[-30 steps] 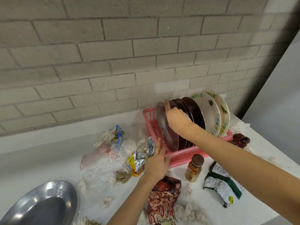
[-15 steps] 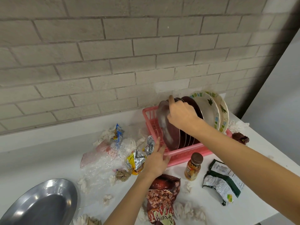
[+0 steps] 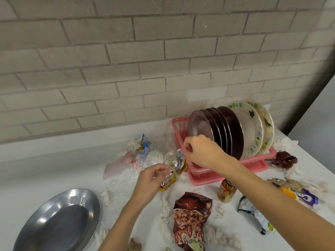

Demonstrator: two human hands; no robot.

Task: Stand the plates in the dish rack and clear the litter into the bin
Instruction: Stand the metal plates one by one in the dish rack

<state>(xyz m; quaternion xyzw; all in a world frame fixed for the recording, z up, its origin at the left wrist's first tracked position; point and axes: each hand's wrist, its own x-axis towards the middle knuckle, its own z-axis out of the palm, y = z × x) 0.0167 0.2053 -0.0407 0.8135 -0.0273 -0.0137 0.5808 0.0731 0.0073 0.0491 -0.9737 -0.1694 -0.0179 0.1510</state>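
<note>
Our left hand has its fingers curled round a crumpled foil wrapper. Our right hand is at the near left corner of the pink dish rack with its fingers bent, but honestly we can't tell if it's gripping the rim or nothing at all. The plates stand on edge in the rack, steel ones at the left end and flowered ones at the right. One steel dish lies flat on the counter well to the left, with a snack bag nearer us.

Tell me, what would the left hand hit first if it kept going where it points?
The crumpled foil wrapper, which the left hand seems to grip; the pink dish rack lies beyond.
</note>
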